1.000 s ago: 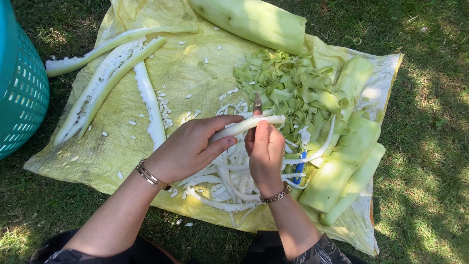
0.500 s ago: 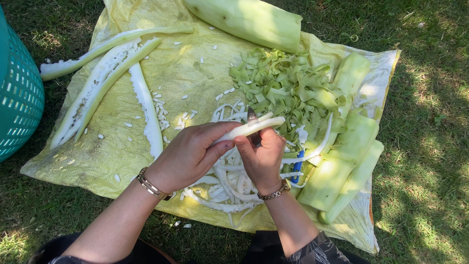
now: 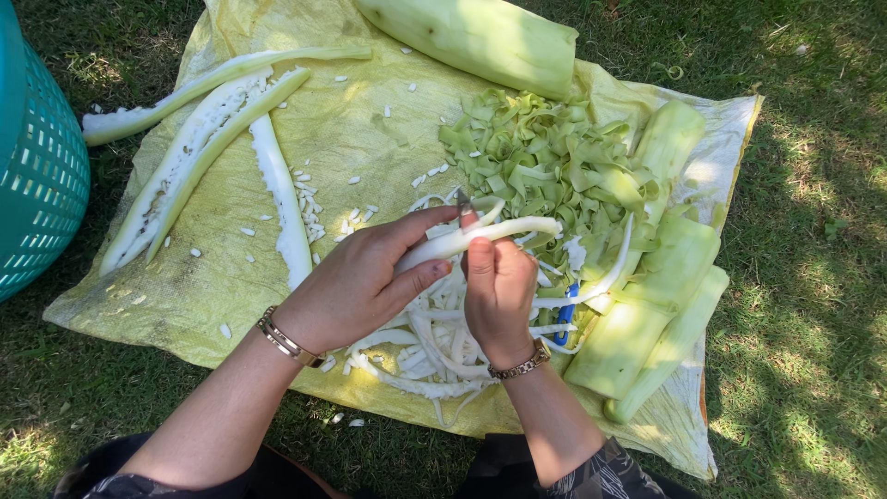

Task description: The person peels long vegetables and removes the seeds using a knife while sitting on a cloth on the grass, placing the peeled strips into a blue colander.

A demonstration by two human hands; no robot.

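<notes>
The left hand (image 3: 356, 282) closes its fingers around one end of a pale strip (image 3: 480, 236); the thumb lies on top, the other fingers below. The right hand (image 3: 499, 291) is closed on a knife (image 3: 462, 205); its blade tip shows just above the strip, between the two thumbs. Under both hands lies a heap of white shreds (image 3: 425, 351); a blue peeler (image 3: 565, 314) lies just right of the right hand's fingers. Beyond the fingertips is a pile of green peels (image 3: 545, 162); to the right of it lie peeled pieces (image 3: 665, 286). Further, past the left fingers, lie long seedy cores (image 3: 199, 152) on the yellow sack (image 3: 351, 129); a large gourd (image 3: 471, 42) lies at the far edge; a teal basket (image 3: 37, 176) stands far left on the grass.
</notes>
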